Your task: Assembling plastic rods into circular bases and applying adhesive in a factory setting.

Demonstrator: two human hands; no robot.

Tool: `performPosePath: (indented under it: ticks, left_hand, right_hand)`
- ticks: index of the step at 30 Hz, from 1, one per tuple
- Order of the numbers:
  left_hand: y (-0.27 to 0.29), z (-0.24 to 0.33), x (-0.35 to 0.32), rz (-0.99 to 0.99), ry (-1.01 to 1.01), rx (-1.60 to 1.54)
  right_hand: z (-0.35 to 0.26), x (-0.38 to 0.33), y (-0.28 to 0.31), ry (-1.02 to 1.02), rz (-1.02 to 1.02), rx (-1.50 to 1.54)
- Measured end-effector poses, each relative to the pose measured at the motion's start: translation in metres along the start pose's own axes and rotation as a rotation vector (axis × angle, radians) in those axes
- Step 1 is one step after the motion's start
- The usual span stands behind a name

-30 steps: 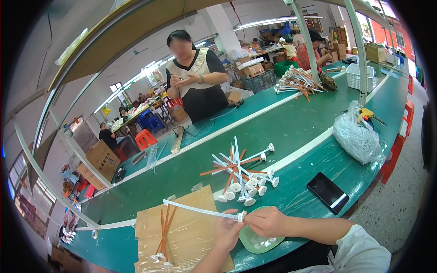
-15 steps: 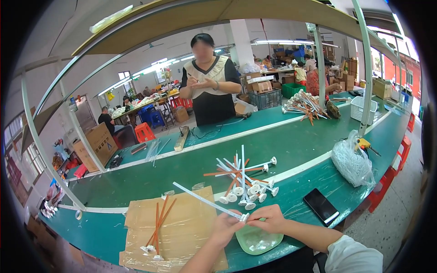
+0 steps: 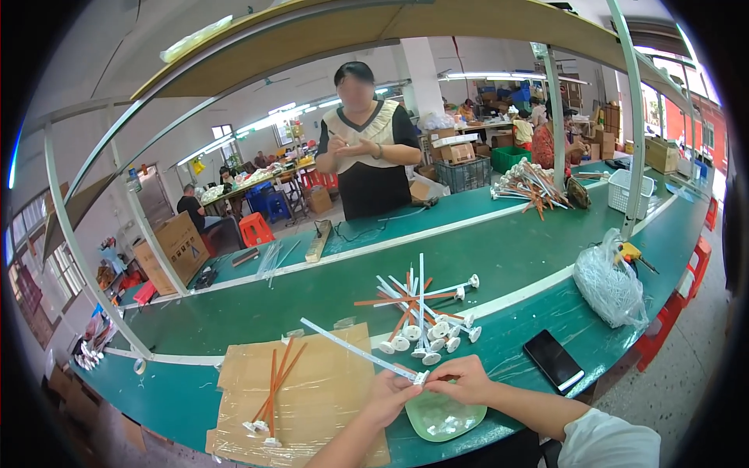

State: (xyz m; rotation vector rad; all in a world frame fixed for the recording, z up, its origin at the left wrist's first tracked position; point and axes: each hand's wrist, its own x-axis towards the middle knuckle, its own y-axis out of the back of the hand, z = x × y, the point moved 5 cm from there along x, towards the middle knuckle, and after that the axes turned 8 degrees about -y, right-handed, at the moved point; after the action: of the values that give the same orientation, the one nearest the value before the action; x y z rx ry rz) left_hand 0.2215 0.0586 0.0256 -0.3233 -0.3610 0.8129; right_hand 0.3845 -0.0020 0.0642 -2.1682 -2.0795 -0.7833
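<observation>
In my left hand is a long pale strip with a small white plastic piece at its near end, slanting up to the left. The fingers of my right hand are pinched close against that white piece; whatever they hold is hidden. Below the hands sits a light green bowl with small white pieces in it. Several brown strips with white ends lie on a cardboard sheet to the left. Beyond my hands is a pile of white and brown strips with round white ends.
A black phone, a clear plastic bag of pale pieces and a yellow-handled tool lie to the right. Across the green bench stands a person with hands together. Metal posts carry a shelf overhead.
The whole view has shifted slightly. Both hands stay together at the white end piece, with little visible change in their grip.
</observation>
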Motion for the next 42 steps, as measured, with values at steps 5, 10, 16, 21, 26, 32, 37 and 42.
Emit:
performPosePath:
  ticks: [5,10,16,21,26,32,37,42]
  left_hand:
    - [-0.007,0.000,0.001,0.028,-0.016,-0.096]
    - [-0.002,-0.003,0.001,0.042,0.009,-0.138]
    - [0.001,0.001,0.000,0.055,0.002,-0.055]
    - [-0.001,0.001,0.002,0.085,-0.007,-0.085]
    - [0.002,-0.006,0.002,0.015,-0.004,-0.031]
    - [-0.005,-0.003,0.000,0.049,0.008,-0.052]
    - [-0.007,-0.005,-0.006,0.039,0.002,-0.098]
    - [-0.005,-0.011,-0.008,0.090,0.068,-0.103]
  right_hand:
    - [-0.004,-0.003,0.004,0.031,0.008,-0.016]
    - [-0.009,-0.002,0.004,0.035,0.001,0.004]
    - [-0.005,0.004,0.003,0.013,-0.055,0.019]
    - [-0.005,0.004,0.003,0.024,-0.019,-0.009]
    - [-0.007,0.000,0.007,0.035,-0.032,0.015]
    - [-0.008,0.001,0.006,0.014,-0.036,-0.033]
    - [-0.006,-0.003,0.004,-0.036,-0.041,0.035]
    - [0.000,0.001,0.003,-0.050,-0.041,-0.015]
